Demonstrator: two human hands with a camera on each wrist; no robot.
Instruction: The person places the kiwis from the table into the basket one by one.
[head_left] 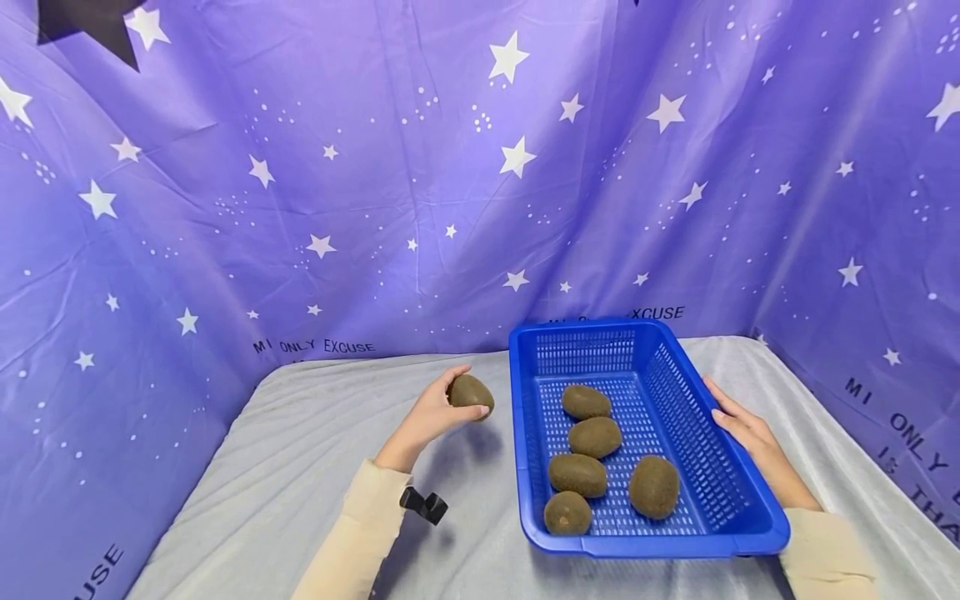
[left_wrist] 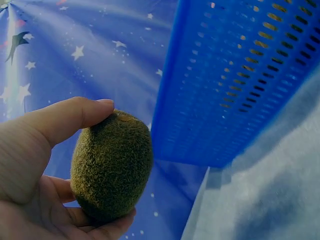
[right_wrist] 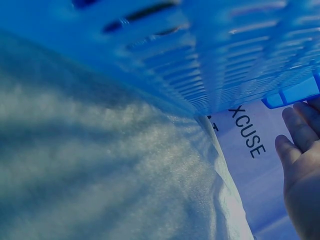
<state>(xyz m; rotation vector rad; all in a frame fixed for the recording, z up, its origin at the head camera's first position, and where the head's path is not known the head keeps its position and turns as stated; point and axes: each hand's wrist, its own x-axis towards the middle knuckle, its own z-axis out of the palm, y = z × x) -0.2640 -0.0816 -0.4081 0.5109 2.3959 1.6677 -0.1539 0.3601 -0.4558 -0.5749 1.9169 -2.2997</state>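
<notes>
My left hand [head_left: 435, 417] holds a brown fuzzy kiwi [head_left: 471, 395], thumb on one end and fingers round the other, to the left of a blue plastic basket [head_left: 592, 546]. Up close in the left wrist view, the kiwi [left_wrist: 112, 165] sits between the thumb and curled fingers, with the basket's slotted side [left_wrist: 200, 100] beyond it. Several more kiwis [head_left: 595, 437] lie inside the basket, most along its left side and one [head_left: 654, 487] nearer the right. At the basket's right side my right hand [head_left: 761, 446] grips the rim, its fingers [right_wrist: 295, 130] right under the edge in the right wrist view.
A pale grey cloth [head_left: 300, 450] covers the table. Purple curtains with white stars [head_left: 420, 183] hang behind it and along both sides. A black strap with a small device [head_left: 423, 504] is on the left sleeve.
</notes>
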